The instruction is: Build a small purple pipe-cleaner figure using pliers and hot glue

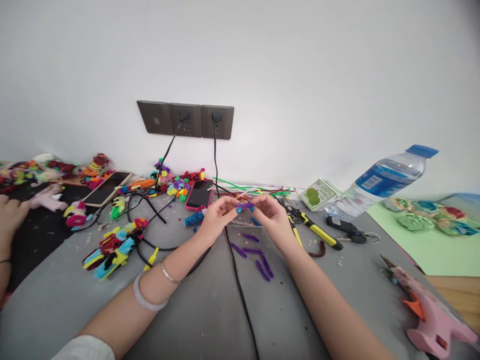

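Observation:
Between the fingertips of my left hand [222, 216] and my right hand [270, 214] is a short purple pipe cleaner piece [245, 205]. Each hand pinches one end of it, with the fingers closed, above the grey table. Just below my hands lie several loose purple pipe cleaner pieces [252, 251]. Close to my left hand sits a blue fuzzy pipe cleaner piece [193, 219]. Beside my right wrist are yellow and black pliers [318, 232], and a brown curled pipe cleaner [319, 249] lies near their handles.
A black cable [234, 270] crosses the table between my arms. Pipe cleaner figures [114, 247] and a phone [107, 188] lie left. Rightward are a tilted water bottle [384, 177], keys [348, 230] and a pink glue gun [431, 315]. Another person's hand [11, 215] is at far left.

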Demonstrator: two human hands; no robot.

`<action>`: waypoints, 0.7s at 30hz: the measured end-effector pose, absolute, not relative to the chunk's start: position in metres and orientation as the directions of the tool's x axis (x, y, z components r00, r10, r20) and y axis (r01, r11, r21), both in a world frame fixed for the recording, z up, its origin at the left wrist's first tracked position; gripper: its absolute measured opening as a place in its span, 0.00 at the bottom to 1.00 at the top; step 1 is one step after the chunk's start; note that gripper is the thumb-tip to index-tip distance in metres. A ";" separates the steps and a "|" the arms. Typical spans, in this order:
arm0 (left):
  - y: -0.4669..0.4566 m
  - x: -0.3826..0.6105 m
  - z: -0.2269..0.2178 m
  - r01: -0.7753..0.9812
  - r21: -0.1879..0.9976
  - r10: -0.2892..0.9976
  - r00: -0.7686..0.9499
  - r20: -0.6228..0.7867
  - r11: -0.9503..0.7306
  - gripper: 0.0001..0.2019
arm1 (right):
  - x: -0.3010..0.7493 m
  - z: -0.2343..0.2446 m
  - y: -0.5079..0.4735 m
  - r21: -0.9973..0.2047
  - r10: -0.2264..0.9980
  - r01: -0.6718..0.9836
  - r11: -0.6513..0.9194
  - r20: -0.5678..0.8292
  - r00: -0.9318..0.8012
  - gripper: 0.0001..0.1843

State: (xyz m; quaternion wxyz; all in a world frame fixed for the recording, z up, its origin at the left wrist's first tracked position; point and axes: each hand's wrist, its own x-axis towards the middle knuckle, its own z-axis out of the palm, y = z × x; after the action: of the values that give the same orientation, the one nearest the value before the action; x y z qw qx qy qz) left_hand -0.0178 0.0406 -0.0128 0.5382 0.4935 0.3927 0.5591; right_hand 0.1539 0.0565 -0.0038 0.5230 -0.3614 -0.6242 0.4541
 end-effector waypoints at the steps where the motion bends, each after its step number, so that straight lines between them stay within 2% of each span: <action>1: 0.041 -0.018 -0.013 -0.200 0.972 0.988 0.065 0.140 -0.124 0.13 | 0.154 -0.004 0.056 -0.938 0.921 -0.011 0.347 0.343 -0.187 0.06; 4: 0.042 -0.019 -0.014 -0.175 0.973 0.984 0.064 0.164 -0.151 0.12 | 0.154 -0.005 0.057 -0.924 0.911 0.006 0.383 0.376 -0.171 0.08; 15: 0.041 -0.021 -0.014 -0.167 0.973 0.984 0.050 0.173 -0.162 0.12 | 0.155 -0.003 0.057 -0.942 0.933 0.029 0.333 0.325 -0.152 0.10; 21: 0.041 -0.021 -0.013 -0.148 0.975 0.983 0.058 0.173 -0.163 0.12 | 0.154 -0.002 0.056 -0.935 0.926 0.007 0.355 0.351 -0.139 0.10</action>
State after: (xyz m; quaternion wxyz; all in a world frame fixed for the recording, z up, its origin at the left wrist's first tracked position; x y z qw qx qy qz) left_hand -0.0209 0.0415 -0.0133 0.5075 0.5209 0.4010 0.5570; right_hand 0.1540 0.0560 -0.0023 0.5388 -0.3747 -0.6222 0.4268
